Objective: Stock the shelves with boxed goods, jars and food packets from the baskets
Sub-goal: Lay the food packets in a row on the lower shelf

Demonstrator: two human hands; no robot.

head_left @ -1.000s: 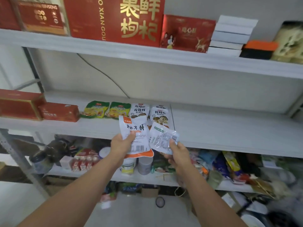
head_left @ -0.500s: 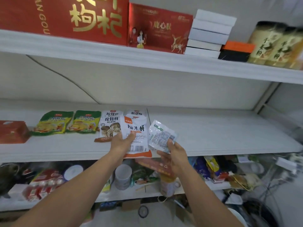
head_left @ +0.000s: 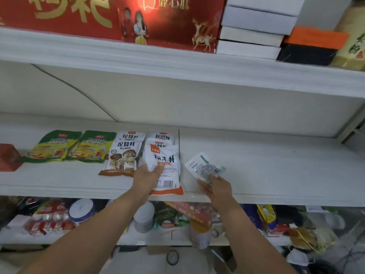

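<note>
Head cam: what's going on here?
A person is stocking the white middle shelf. The left hand grips a white food packet with an orange bottom band at the shelf's front edge, beside the white mushroom-print packets already lying there. The right hand pinches a small white sachet with a green label over bare shelf just to the right. Neither is released yet.

Middle shelf (head_left: 256, 155), white: a red box (head_left: 7, 157) at the left end, two green packets (head_left: 53, 147) side by side, then white mushroom packets (head_left: 123, 155) overlapping. Red gift boxes (head_left: 167, 22) line the upper shelf (head_left: 138, 55).
</note>
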